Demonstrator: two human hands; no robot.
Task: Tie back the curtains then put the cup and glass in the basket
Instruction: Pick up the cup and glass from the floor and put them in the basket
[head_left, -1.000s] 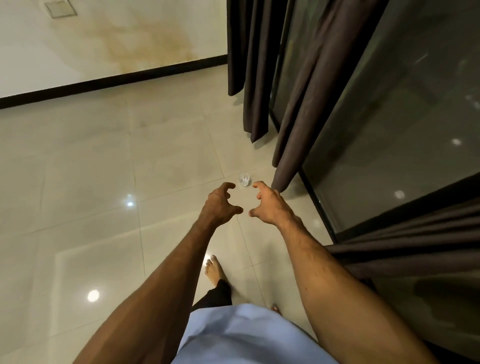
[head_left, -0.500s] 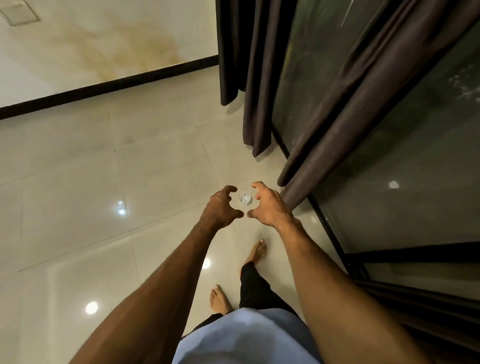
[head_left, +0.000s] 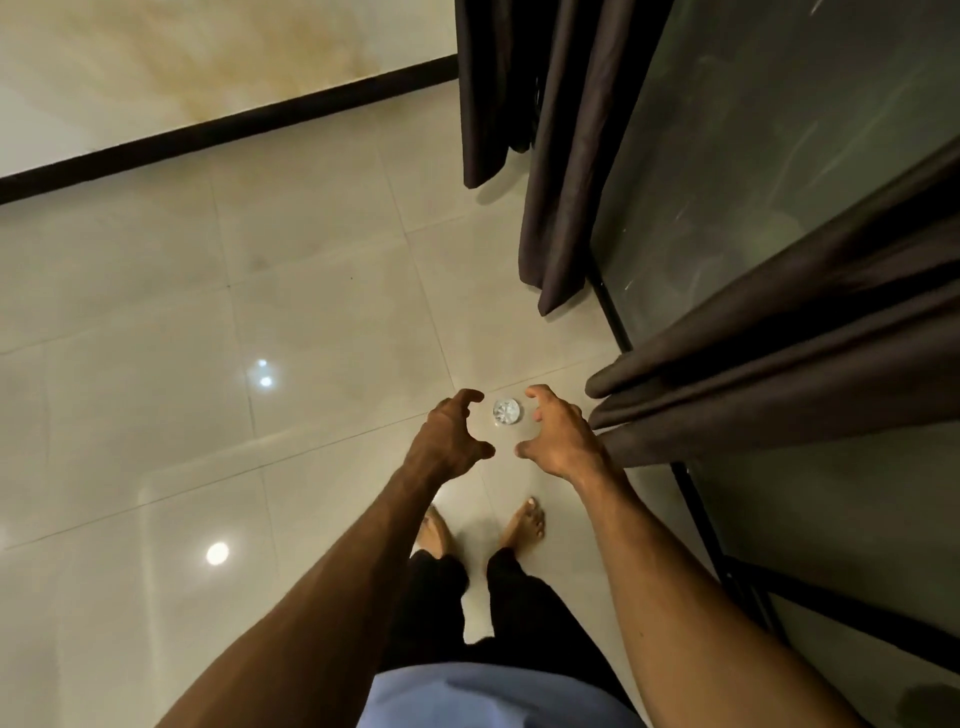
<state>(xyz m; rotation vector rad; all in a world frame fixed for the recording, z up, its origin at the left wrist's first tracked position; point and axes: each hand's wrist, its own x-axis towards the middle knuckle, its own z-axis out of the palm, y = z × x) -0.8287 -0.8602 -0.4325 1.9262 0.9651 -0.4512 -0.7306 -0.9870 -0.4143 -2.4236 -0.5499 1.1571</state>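
Observation:
A clear glass stands on the tiled floor, seen from above. My left hand and my right hand are held out in front of me, one on each side of the glass in the image and well above it. Both have curved, spread fingers and hold nothing. A dark brown curtain hangs gathered at the right, its hem just right of my right hand. A second dark curtain hangs further back along the window. No cup or basket shows.
A large glass door with a black frame runs along the right. A cream wall with a black skirting board crosses the back left. My bare feet stand on the glossy floor just behind the glass.
I have stepped forward toward the glass; it now lies between my hands in the image instead of beyond them. The near curtain has come closer on the right. My hands keep the same curved shape.

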